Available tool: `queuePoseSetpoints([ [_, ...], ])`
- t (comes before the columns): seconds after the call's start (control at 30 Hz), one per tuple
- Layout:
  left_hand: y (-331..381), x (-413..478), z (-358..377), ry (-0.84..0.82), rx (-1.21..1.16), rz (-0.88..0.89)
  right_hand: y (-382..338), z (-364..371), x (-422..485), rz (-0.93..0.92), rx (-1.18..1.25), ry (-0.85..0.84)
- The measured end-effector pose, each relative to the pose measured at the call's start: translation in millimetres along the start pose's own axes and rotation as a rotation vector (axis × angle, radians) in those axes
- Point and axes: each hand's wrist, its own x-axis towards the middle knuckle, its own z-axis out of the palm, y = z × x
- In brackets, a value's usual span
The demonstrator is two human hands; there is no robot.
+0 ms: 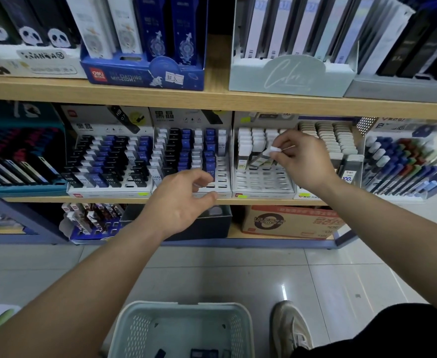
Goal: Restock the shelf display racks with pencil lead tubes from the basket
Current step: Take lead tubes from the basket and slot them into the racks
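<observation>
Right hand (pixel 300 156) pinched a white-capped lead tube (pixel 265 155) between thumb and fingertips. The tube was tilted, with its lower end among the slots of the right-hand display rack (pixel 263 182). That rack's back rows held white tubes, and its front rows showed bare slots. The left hand (pixel 183 200) hung in front of the middle rack (pixel 191 151) with fingers loosely curled and nothing visible in them, covering part of the rack's front edge.

All three racks stood side by side on a wooden shelf (pixel 124 200), the left rack (pixel 108 161) and the middle one packed with black, blue and white tubes marked HB 0.7. Grey glossy tiles made up the floor (pixel 212 267). On them, close to the person, sat a pale basket (pixel 186 304) with a few dark tubes (pixel 203 353) lying on its bottom. A light shoe (pixel 289 329) stood just right of it.

Right of the racks were stacks of pale oblong pieces (pixel 333 140), then a tray of coloured pens (pixel 398 164). The upper shelf carried a blue display box (pixel 145 73) and a pale one (pixel 289 76). A cardboard carton (pixel 289 220) sat on the lowest shelf, partly behind the right forearm.
</observation>
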Motion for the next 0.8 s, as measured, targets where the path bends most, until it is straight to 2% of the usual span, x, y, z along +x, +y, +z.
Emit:
queuePoseSetpoints([
  [0.23, -4.1, 0.2, -1.4, -0.029, -0.011, 0.006, -0.9, 0.1, -2.0, -0.067, -0.081, -0.075],
  [0.5, -6.0, -1.2, -2.2, -0.033, -0.005, 0.007, 9.3, 13.7, 1.6, -0.287, -0.348, -0.009],
  [0.63, -7.7, -5.2, -4.0, -0.032, -0.007, 0.001, 1.6, 20.6, 4.6, -0.295, -0.465, 0.000],
  [0.8, -12.1, -11.4, -9.1, -0.034, -0.011, 0.001, 0.6, 21.1, 1.0, -0.227, -0.577, -0.071],
])
